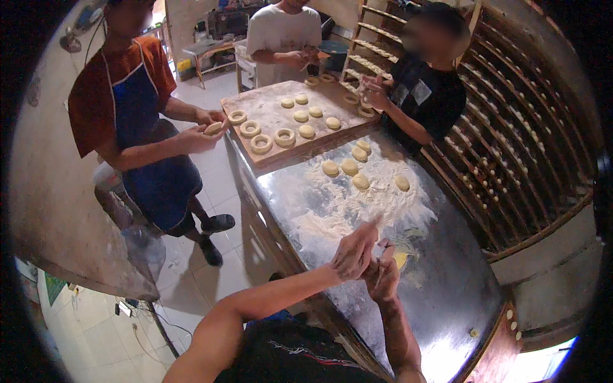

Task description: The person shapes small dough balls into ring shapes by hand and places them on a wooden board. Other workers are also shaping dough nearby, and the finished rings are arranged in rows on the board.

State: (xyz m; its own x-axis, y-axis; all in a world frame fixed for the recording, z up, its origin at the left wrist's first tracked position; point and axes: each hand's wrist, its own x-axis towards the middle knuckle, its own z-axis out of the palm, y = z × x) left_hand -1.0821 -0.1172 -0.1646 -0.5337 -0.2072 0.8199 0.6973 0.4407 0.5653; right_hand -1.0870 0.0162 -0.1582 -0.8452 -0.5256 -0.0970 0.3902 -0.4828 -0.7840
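Head view: at the powdery white flour patch's [332,214] near edge, left hand [355,250] and right hand [383,276], grips impossible to tell, apparently shape small yellow dough [400,259], likely needing light pressure next.

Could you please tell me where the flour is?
In the head view, the flour lies slightly right of centre on the metal table, between the wooden board and the left hand.

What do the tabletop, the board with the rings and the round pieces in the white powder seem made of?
Tabletop: probably metal, smooth and shiny; it throws back bright glare.
Board: likely unvarnished wood, matt and light brown.
Round pieces: apparently soft dough, dull and pale yellow, with rounded edges.
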